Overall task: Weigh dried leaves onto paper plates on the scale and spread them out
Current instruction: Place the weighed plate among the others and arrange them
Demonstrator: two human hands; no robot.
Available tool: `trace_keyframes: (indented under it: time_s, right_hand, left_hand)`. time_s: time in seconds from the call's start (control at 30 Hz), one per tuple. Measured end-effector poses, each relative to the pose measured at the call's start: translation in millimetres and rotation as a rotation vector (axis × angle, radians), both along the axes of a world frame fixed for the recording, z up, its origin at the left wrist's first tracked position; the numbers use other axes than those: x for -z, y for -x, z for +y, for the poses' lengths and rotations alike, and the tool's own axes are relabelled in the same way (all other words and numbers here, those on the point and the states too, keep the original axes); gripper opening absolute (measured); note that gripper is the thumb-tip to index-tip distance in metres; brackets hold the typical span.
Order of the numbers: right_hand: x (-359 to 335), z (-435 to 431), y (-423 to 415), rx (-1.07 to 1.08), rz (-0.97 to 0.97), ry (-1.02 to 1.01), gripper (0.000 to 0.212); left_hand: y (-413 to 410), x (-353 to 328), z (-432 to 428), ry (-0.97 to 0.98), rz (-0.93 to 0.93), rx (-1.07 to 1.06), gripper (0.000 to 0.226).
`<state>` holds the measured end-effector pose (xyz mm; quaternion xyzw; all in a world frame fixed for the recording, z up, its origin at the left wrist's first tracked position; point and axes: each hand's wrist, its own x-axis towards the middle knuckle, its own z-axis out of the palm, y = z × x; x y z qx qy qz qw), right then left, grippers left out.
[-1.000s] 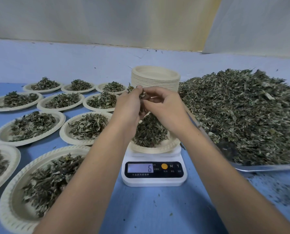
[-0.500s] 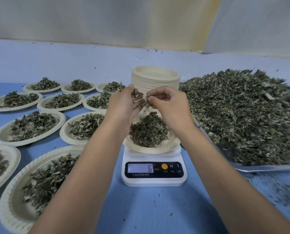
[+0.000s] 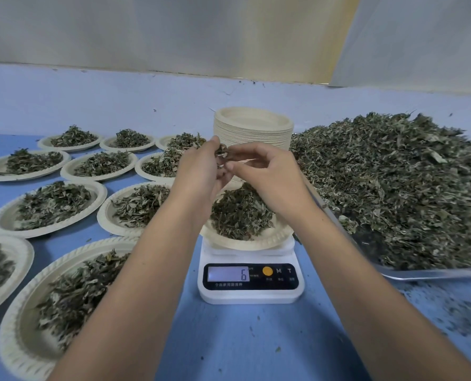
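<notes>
Dried lvs [image 3: 240, 213] heaped, dk green, on plate [image 3: 256, 242]; scale [image 3: 249, 295] reads 6.

Left hand [image 3: 198, 171] and right hand [image 3: 267, 174] with dried leaves [image 3: 221, 156] above scale [image 3: 249, 283]

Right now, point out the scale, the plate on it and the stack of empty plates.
scale [image 3: 249, 296]: head view, white front edge.
plate on the scale [image 3: 246, 243]: head view, near rim.
stack of empty plates [image 3: 256, 134]: head view, ribbed side.

Right edge crops the tray [image 3: 432, 274]; left edge crops a filled plate [image 3: 25, 257].
</notes>
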<state>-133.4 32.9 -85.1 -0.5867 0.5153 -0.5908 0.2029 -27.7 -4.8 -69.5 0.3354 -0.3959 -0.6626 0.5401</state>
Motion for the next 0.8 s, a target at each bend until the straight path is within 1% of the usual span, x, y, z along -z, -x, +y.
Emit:
trace_keyframes:
  time_s: [0.1,0.27,0.47,0.63,0.8]
  right_hand:
    - [2,-1,-7,-0.03,0.006,0.02,0.033]
    - [4,-4,-8,0.026,-0.019,0.036,0.033]
    - [4,-2,-5,0.047,-0.002,0.044,0.033]
    - [3,-2,-6,0.058,-0.01,0.042,0.026]
    - [1,-4,2,0.151,-0.065,0.066,0.021]
  left_hand:
    - [7,1,4,0.027,-0.082,0.01,0.014]
    - [13,2,9,0.049,-0.137,0.02,0.02]
    - [13,2,11,0.062,-0.115,0.057,0.021]
    - [9,3,7,0.03,-0.092,0.026,0.022]
    - [0,1,3,-0.012,-0.026,-0.002,0.019]
